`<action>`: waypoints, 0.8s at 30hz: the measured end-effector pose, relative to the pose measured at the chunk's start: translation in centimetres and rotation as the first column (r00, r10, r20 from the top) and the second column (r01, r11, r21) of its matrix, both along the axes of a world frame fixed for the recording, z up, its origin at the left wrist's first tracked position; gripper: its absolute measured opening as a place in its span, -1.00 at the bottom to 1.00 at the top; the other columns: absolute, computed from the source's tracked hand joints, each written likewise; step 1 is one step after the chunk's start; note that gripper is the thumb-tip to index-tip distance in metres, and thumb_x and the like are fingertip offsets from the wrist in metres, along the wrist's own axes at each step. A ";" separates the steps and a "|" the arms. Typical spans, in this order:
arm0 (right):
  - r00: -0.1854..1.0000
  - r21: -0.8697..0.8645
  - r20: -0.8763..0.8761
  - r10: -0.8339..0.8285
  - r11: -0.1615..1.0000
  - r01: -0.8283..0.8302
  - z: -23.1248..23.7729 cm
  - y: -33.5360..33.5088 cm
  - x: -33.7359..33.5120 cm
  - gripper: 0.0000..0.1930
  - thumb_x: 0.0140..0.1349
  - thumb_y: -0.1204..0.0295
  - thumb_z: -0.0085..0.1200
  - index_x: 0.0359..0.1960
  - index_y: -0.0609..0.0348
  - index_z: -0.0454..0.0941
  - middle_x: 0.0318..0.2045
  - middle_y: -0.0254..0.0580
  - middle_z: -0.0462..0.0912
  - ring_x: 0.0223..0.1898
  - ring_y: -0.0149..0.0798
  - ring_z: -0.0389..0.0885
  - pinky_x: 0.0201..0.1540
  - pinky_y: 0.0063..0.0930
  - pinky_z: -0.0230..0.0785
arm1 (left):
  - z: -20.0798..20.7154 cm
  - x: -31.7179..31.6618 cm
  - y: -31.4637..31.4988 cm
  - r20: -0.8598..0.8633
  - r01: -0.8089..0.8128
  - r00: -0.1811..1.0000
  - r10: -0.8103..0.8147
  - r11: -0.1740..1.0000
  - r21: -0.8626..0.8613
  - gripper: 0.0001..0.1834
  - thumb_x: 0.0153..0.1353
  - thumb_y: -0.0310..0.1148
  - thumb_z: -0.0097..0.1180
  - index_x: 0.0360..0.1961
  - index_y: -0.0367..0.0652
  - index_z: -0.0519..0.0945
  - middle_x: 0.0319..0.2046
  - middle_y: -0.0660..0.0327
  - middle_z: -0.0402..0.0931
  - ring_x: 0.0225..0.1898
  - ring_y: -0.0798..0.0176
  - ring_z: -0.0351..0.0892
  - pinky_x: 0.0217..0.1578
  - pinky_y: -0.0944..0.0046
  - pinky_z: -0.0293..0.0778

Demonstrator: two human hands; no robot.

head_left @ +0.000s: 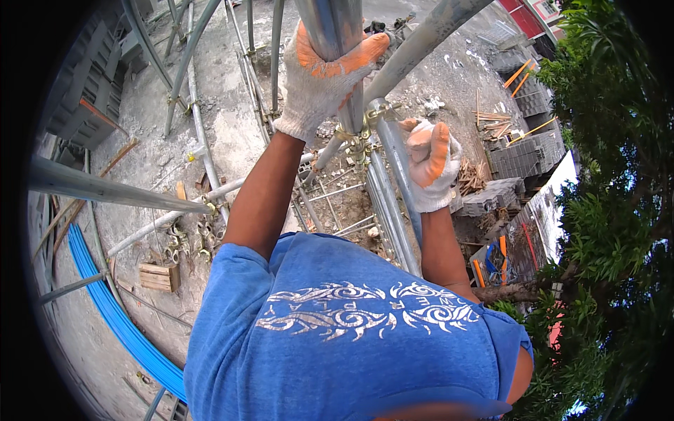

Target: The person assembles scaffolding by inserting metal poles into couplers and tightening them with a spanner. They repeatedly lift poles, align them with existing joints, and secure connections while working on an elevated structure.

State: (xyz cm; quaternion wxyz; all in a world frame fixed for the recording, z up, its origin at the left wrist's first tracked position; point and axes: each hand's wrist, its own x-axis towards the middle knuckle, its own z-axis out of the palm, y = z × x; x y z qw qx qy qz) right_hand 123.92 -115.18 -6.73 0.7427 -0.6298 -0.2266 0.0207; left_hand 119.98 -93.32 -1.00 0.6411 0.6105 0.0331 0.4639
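A: Galvanised steel, all of it. Biggest thing is the vertical scaffold tube (335, 28), running up past the camera. Looks heavy, rigid, smooth, so probably slick.

B: Landmark?

A: Use that tube. Left hand (324, 74), white knit glove with orange palm coating, is wrapped fully around it, closed tight on the tube near the top of frame.

B: Next largest?

A: Diagonal tube (421, 38), crossing just right of the vertical one and meeting it at the brass-coloured coupler (365, 130) below the left hand. More parallel tubes (390, 203) drop away under the coupler.

B: Right hand?

A: Right hand (430, 165), same glove type, sits lower right of the vertical tube, just beside the coupler, fingers curled into a fist. Whether it grips a tube or a tool, cannot tell; the fingers hide it.

B: Handling note?

A: My judgement: tubes won't flex, take them with a full wrap close to the coupler; coated palms help friction. Coupler is small, hard, pinch risk.

B: Background?

A: Ground far below the tube, blue pipes (112, 309) lower left.
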 end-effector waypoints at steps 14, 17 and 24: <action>0.987 0.017 0.154 0.039 0.999 -0.042 -1.2 1.3 -0.3 -0.67 0.47 0.28 0.12 -0.32 0.37 0.64 -0.33 -0.18 0.71 -0.31 -0.41 0.65 -0.21 -0.40 0.53 | -0.6 1.1 -0.2 0.140 0.146 0.982 -0.124 0.977 -0.154 -0.54 0.13 -0.40 0.50 0.00 -0.22 0.57 -0.32 0.26 0.64 -0.44 0.51 0.58 -0.53 0.50 0.44; 0.990 -0.040 0.142 -0.004 0.999 0.010 -0.7 2.4 -1.1 -0.61 0.49 0.32 0.05 -0.49 0.32 0.63 -0.47 -0.18 0.71 -0.40 -0.40 0.64 -0.29 -0.48 0.48 | -1.0 1.2 -0.1 0.175 0.181 0.972 -0.156 0.974 -0.137 -0.58 0.13 -0.41 0.49 -0.03 -0.22 0.58 -0.34 0.27 0.63 -0.42 0.49 0.59 -0.48 0.48 0.47; 0.999 0.179 0.003 0.051 0.983 -0.051 -0.6 1.7 0.0 -0.77 0.43 0.38 0.16 -0.28 0.37 0.63 -0.32 -0.11 0.73 -0.30 -0.31 0.73 -0.24 -0.45 0.58 | -0.7 1.0 0.1 0.181 0.142 0.975 -0.132 0.989 -0.048 -0.62 0.14 -0.29 0.51 -0.14 -0.14 0.56 -0.47 0.34 0.61 -0.49 0.51 0.59 -0.53 0.45 0.50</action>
